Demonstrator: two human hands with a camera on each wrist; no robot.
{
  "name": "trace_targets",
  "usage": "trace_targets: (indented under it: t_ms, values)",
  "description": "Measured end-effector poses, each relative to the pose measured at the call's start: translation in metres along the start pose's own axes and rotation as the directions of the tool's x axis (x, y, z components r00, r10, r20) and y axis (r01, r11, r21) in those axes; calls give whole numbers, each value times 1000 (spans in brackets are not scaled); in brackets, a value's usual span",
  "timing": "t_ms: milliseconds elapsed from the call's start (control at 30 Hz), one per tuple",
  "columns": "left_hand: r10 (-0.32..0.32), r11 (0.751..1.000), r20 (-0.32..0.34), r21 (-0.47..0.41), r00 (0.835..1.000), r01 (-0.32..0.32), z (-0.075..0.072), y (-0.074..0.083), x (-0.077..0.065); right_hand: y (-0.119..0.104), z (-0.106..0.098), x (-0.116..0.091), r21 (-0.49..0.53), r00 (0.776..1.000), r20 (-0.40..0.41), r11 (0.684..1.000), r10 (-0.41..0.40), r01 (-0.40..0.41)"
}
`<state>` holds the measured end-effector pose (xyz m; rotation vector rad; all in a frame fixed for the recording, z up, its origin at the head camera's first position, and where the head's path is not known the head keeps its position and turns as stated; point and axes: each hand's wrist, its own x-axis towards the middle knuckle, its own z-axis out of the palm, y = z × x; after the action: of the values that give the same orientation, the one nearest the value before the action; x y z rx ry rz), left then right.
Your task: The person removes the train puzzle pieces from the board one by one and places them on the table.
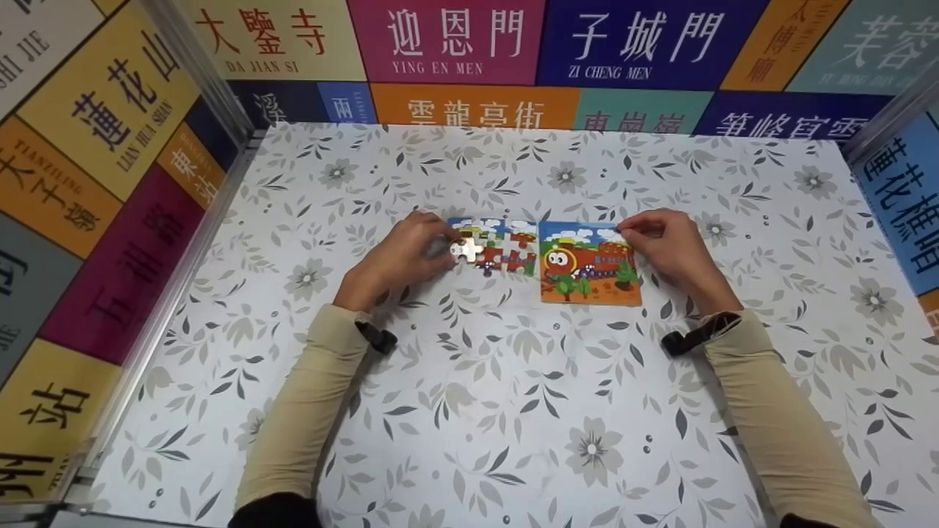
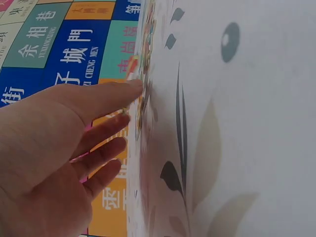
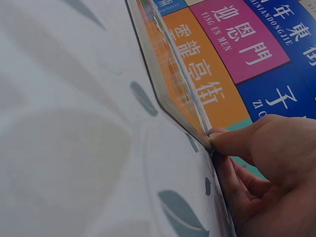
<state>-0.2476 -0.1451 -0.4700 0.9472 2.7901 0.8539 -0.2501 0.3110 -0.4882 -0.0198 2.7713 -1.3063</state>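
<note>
A partly assembled jigsaw puzzle (image 1: 506, 257) with a train scene lies mid-table, its lower edge uneven. At its left side my left hand (image 1: 403, 253) pinches a jigsaw piece (image 1: 468, 251) that shines with glare and shows part of an eye. In the left wrist view the thumb (image 2: 113, 96) hides most of that piece. Right beside the puzzle is a square picture board (image 1: 590, 264) showing the whole red train. My right hand (image 1: 671, 246) pinches its upper right corner between thumb and fingers. The right wrist view shows the board (image 3: 173, 94) edge-on, tilted up off the table.
The table (image 1: 477, 411) has a white cloth with grey flowers and leaves. Panels with large coloured Chinese lettering (image 1: 455, 44) stand along its back and sides. Dark straps (image 1: 378, 337) with small devices sit on both wrists, over beige sleeves.
</note>
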Motion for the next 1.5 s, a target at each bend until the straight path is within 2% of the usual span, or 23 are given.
trace_targets:
  t_ms: [133,333,733,967,1033,1200,1333,1500]
  values:
    - [-25,1000,47,-11,999,25,-3,-2,-3,-1,0,0,5,1000,3,1000,7,-7]
    - [-27,998,72,-46,997,30,-3,-5,-4,-2,0,-1,6,1000,5,1000,2,-2]
    - [-47,996,67,-69,997,51,-5,-8,-7,1,1,0,-10,1000,8,1000,-25,26]
    - [-57,998,62,-37,996,60,-5,-1,-4,2,0,0,-14,1000,-3,1000,-26,26]
    - [-34,999,50,-31,998,36,-3,5,0,1,0,-1,-14,1000,-1,1000,-19,19]
    - [83,995,18,-58,996,-82,10,27,11,-1,-2,-2,-11,1000,4,1000,-5,6]
    - [177,982,24,-70,984,-175,24,48,21,-1,-1,-2,-9,1000,6,1000,-4,4]
    - [271,962,70,-34,960,-269,44,76,34,-1,-1,-2,-4,1000,10,1000,2,-2]
